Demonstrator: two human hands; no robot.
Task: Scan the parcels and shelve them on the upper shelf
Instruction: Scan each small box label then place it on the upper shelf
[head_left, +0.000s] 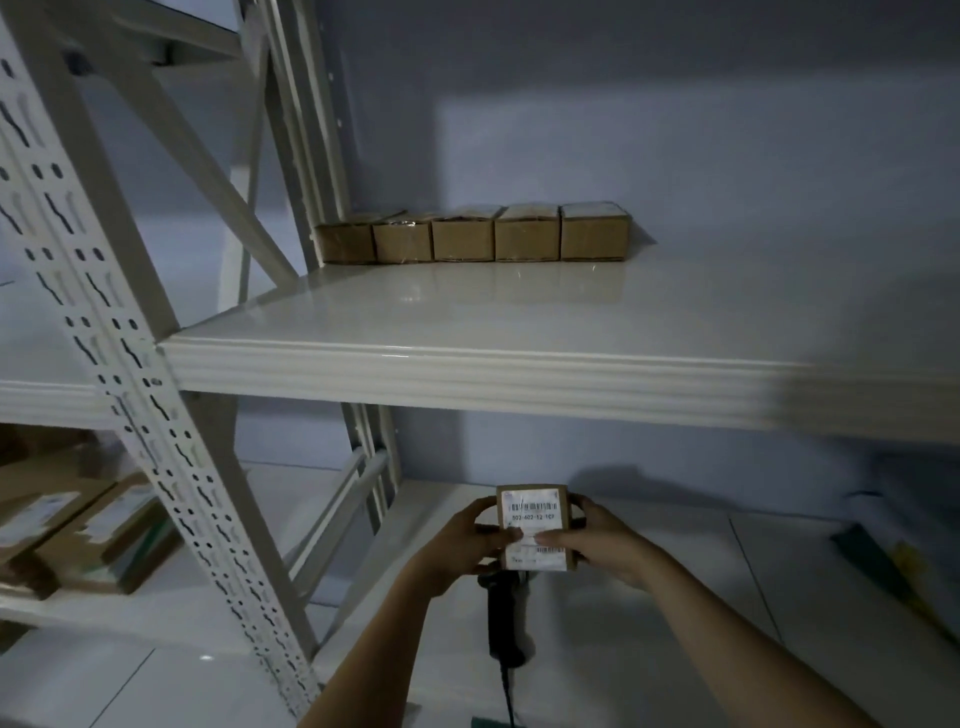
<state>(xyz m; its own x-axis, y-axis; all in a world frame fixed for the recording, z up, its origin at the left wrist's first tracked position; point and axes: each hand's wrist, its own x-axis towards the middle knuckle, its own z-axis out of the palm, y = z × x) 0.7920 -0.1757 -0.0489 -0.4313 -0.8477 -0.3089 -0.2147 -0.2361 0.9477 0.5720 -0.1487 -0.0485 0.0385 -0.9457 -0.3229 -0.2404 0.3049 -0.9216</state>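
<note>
Parcel (534, 527), a small brown box with its barcode label facing up, sits between both hands below the front edge of the upper shelf (467, 317). Left hand (462, 545) grips its left side, right hand (597, 543) grips the right, thumbs pressing on the label. Black scanner (505, 621) shows just under the box; can't tell what holds it. Five cardboard boxes (470, 240) line up at the back of that shelf, touching side by side.
</note>
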